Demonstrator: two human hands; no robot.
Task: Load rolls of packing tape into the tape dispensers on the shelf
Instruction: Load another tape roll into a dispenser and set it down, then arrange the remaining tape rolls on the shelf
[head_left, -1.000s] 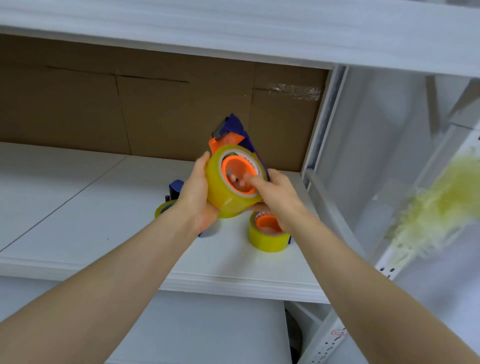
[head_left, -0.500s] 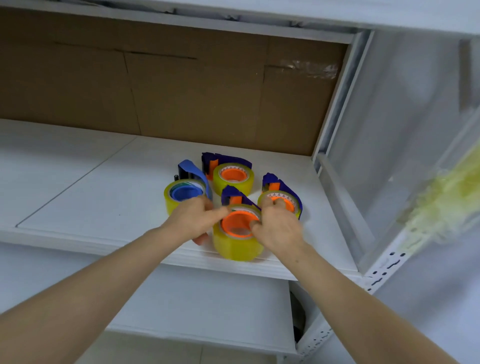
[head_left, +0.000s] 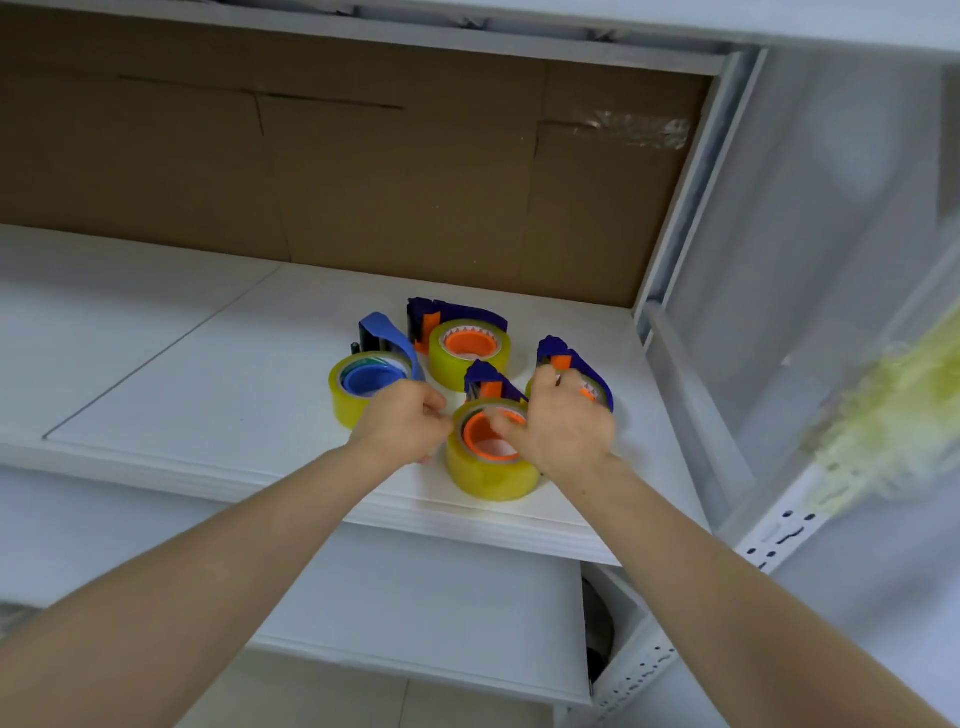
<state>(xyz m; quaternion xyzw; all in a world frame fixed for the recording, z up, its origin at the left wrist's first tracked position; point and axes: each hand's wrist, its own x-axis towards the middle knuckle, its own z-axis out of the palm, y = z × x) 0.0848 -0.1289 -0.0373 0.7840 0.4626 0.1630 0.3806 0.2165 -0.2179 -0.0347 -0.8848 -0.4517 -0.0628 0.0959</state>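
Note:
Several yellow tape rolls in blue dispensers stand on the white shelf (head_left: 218, 395). The front dispenser (head_left: 491, 470) has an orange core and stands near the shelf's front edge. My left hand (head_left: 402, 423) is curled against its left side. My right hand (head_left: 563, 428) holds its right side, thumb lying over the orange core. Behind it are a blue-cored roll (head_left: 363, 387) on the left, an orange-cored one (head_left: 467, 348) at the back, and a third dispenser (head_left: 576, 369) on the right, partly hidden by my right fingers.
Brown cardboard (head_left: 363, 171) lines the back of the shelf. A white metal upright (head_left: 675, 260) closes the right side, with a blurred yellow-green feathery thing (head_left: 893, 415) beyond it. A lower shelf (head_left: 415, 613) lies below. The shelf's left half is bare.
One second ago both hands held the front dispenser up in the air. It has come down onto the shelf, in front of the other three, with both hands still at its sides.

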